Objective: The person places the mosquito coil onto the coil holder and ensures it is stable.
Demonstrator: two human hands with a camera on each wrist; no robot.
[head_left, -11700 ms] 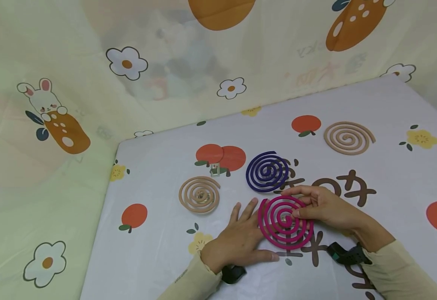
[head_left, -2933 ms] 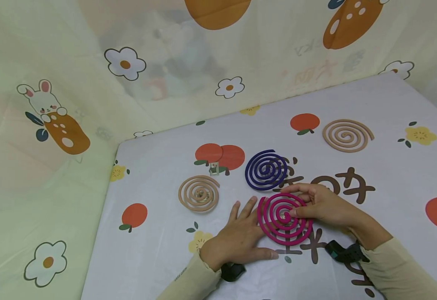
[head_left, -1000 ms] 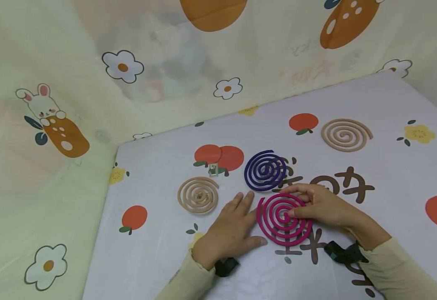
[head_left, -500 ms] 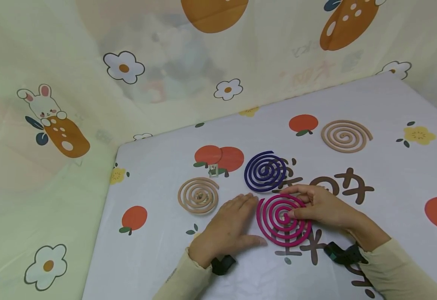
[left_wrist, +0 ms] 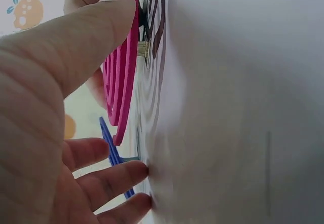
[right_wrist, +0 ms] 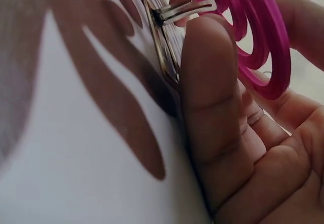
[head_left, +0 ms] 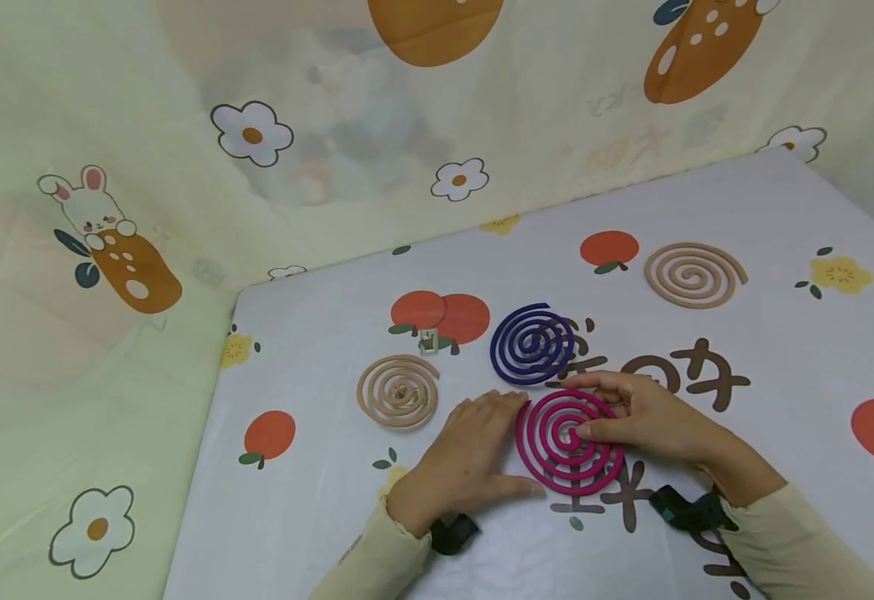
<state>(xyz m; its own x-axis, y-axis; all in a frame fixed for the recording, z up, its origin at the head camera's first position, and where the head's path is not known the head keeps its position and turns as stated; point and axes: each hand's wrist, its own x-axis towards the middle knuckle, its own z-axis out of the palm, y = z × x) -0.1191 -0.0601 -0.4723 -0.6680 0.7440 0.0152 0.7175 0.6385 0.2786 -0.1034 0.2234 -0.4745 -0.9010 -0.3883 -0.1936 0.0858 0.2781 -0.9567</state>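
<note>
In the head view a pink mosquito coil is at the front middle of the table. My right hand pinches it from the right, thumb near the spiral's centre and fingers at the far rim. A metal coil stand, its prongs by the coil, shows under it in the right wrist view; whether they are joined I cannot tell. At the coil's left edge rests my left hand, fingers extended, fingertips beside the outer end. In the left wrist view the left thumb overlaps the pink coil; contact is unclear.
Behind the pink coil sits a blue mosquito coil, raised above the table. A beige coil on a metal stand is to the left. Another beige coil lies at the far right. A small metal stand lies back left.
My left hand has drawn its fingers out from beneath the pink coil, closed them together, and shifted slightly right to the coil's edge. My right hand and the coil have stayed nearly still.
</note>
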